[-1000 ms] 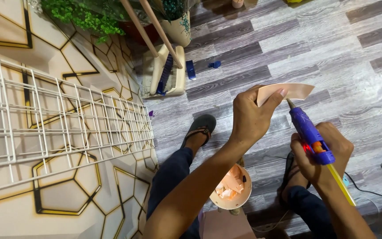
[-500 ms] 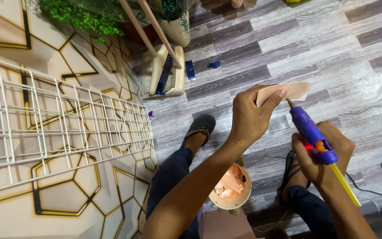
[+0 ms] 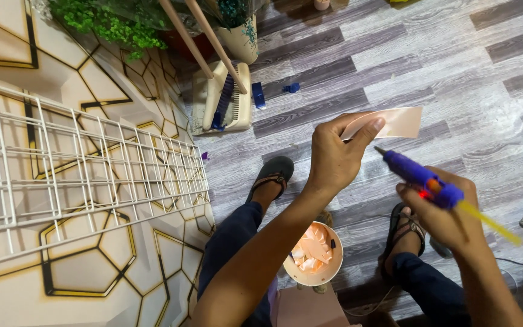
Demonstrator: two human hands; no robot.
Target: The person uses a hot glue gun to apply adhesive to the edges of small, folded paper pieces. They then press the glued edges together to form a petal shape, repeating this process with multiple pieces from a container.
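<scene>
Left hand [image 3: 334, 158] pinched shut on a peach ribbon strip [image 3: 391, 123], held flat in the air over the grey plank floor [image 3: 455, 66]. Right hand [image 3: 449, 212] wrapped tight around a purple glue gun [image 3: 422, 175], nozzle aimed at the strip's near edge, just short of touching. Best to keep the strip taut and level, fingertips clear of the nozzle, squeeze gently for a thin bead. Cup of peach pieces [image 3: 314, 254] near, between the sandalled feet. White wire grid [image 3: 86, 163] to the left.
</scene>
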